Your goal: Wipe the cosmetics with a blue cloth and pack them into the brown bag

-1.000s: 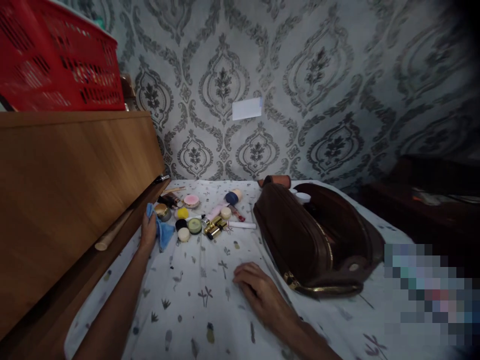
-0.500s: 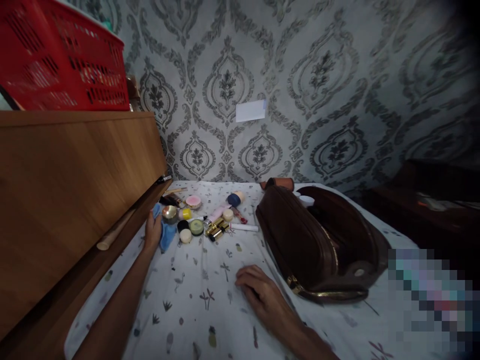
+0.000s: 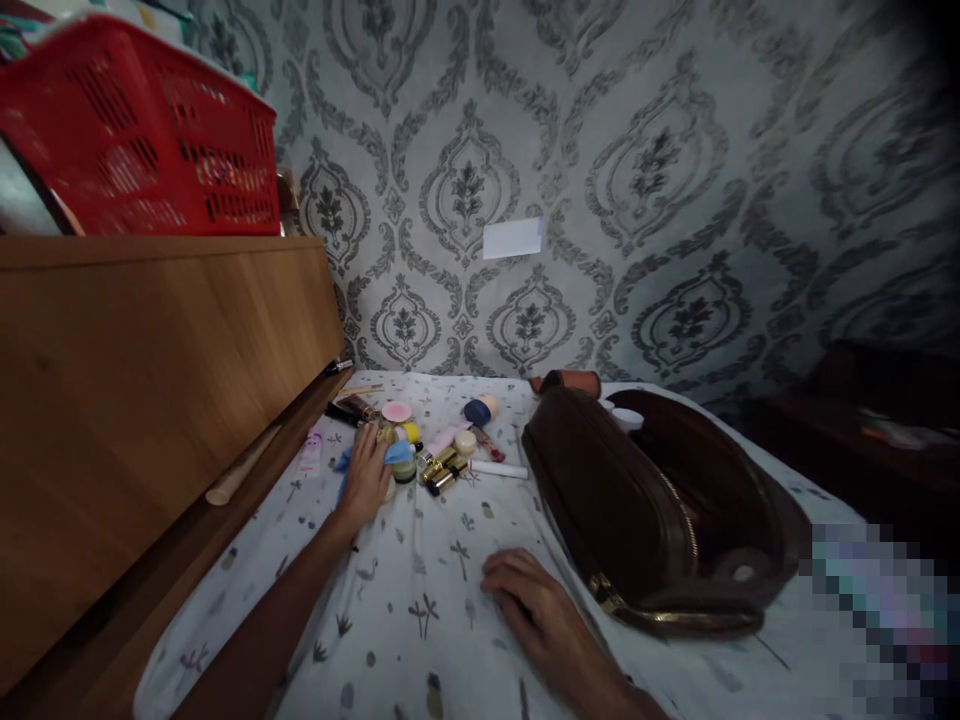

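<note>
My left hand [image 3: 366, 468] grips a blue cloth [image 3: 399, 452] over the left side of a cluster of cosmetics, hiding some small jars. Beside its fingers are a green jar [image 3: 405, 470] and a yellow-capped item [image 3: 410, 432]. A pink round compact [image 3: 397, 411] lies behind the hand. Gold and black lipstick tubes [image 3: 448, 476] and a slim white tube [image 3: 499, 469] lie to its right. My right hand [image 3: 536, 615] rests on the printed sheet with fingers loosely bent and the thumb apart, holding nothing. Right of it stands a brown leather bag [image 3: 600, 490], unzipped.
A wooden cabinet [image 3: 150, 370] borders the left side, with a red basket [image 3: 217, 150] on top. A pink tube [image 3: 310, 455] and a wooden stick [image 3: 244, 465] lie along its base. The patterned wall [image 3: 555, 170] closes off the back.
My left hand has moved right with the blue cloth, from beside the jars to over them. The pink tube by the cabinet now shows. My right hand stays on the sheet.
</note>
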A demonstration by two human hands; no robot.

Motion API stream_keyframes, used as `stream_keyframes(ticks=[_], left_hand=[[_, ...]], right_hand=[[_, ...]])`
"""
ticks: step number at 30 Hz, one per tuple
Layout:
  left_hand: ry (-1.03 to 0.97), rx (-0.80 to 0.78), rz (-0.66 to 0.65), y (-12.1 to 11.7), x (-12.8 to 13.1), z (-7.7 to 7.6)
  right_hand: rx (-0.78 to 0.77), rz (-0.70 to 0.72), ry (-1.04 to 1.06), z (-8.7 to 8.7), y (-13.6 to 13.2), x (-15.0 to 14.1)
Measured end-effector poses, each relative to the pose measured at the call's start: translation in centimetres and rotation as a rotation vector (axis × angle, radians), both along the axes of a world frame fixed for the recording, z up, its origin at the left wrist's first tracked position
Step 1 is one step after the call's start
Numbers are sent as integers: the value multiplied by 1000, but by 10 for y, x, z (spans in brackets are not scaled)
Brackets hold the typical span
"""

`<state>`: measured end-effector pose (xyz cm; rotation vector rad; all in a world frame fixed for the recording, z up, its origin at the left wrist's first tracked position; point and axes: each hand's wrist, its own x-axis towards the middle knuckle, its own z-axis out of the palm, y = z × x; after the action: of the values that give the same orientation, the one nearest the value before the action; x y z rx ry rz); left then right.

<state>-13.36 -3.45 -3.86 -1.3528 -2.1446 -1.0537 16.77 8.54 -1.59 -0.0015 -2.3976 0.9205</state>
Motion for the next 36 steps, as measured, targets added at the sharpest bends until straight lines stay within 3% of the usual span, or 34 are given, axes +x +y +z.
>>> stream_keyframes(ticks=[10,18,23,32,36], left_hand=[[27,-8,103,-10,-7,9],[-123,85,272,-38,-46,20],[-216,149,311,-42,-59,20],[-259,250,371,-46,-48,35],[-199,185,329,-41,-34,41]], right_hand=[[1,-3,-25,-2,0,1],[-22,3,-36,0,-2,1],[-38,-3,-36,5,-3,2],[-51,5,-62,2,-3,2],[-50,0,-74,0,-3,2]])
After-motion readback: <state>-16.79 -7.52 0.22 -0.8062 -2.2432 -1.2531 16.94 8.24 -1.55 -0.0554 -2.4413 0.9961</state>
